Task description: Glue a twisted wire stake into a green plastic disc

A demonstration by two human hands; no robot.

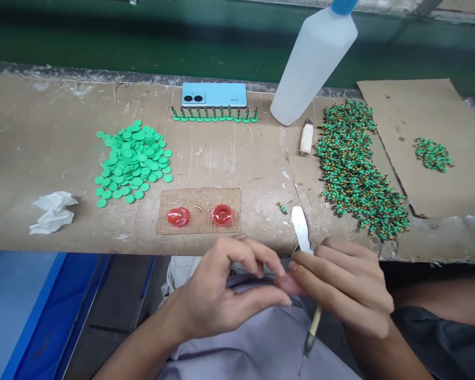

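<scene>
My left hand (225, 290) is in front of the table edge, its thumb and forefinger apart and curved. Its fingertips reach the fingertips of my right hand (344, 285), and no object shows between them. My right hand is closed around a thin needle-tipped tool (314, 324), whose yellowish handle and thin metal tip stick out below. Above those fingers a flat metal blade (301, 227) points away over the table edge; whether it belongs to that tool is hidden. Just beyond, a tiny green and gold figure (282, 208) lies on the table.
Two red caps (222, 215) sit on a brown board (200, 228). Left are loose green discs (134, 161) and crumpled tissue (54, 212). Small figures on green bases (214, 115) line up before a blue phone (219, 95). A bottle (312, 68) stands behind; a figure heap (356, 163) lies right.
</scene>
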